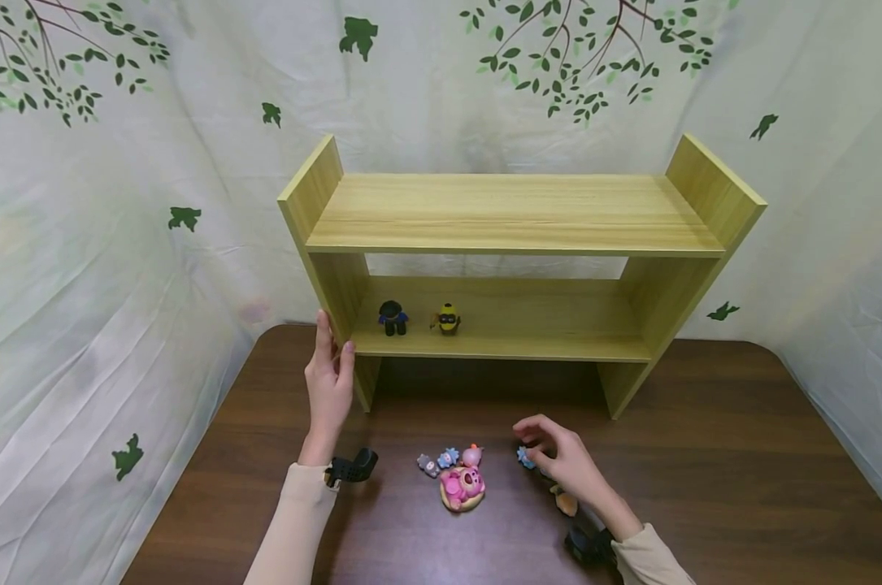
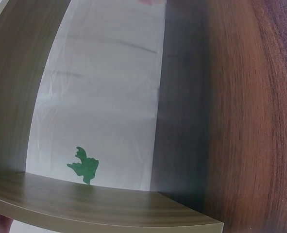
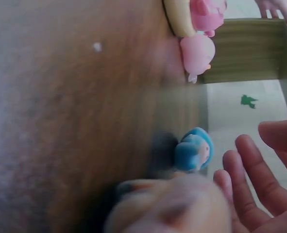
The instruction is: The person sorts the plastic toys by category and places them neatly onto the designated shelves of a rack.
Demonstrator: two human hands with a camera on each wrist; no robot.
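Observation:
Against the left side panel of the wooden shelf [image 1: 477,345] rests my left hand [image 1: 330,386], with straight fingers. My right hand [image 1: 558,455] hovers over the table, fingers loosely bent, beside a small blue figurine [image 1: 524,457]. In the right wrist view that blue figurine [image 3: 194,149] stands apart from the fingertips, and nothing is held. A brown-and-tan figurine [image 1: 565,501] lies under the right wrist, blurred up close. Left of the right hand are a pink bear figurine [image 1: 462,487], a round pink figurine [image 1: 472,456], a small blue-and-white figurine [image 1: 449,458] and a grey figurine [image 1: 428,465].
On the middle board stand a dark figurine in blue [image 1: 393,318] and a yellow figurine [image 1: 449,319]. The brown table [image 1: 711,471] runs under everything. Behind hangs a white cloth [image 1: 426,97] printed with green leaves.

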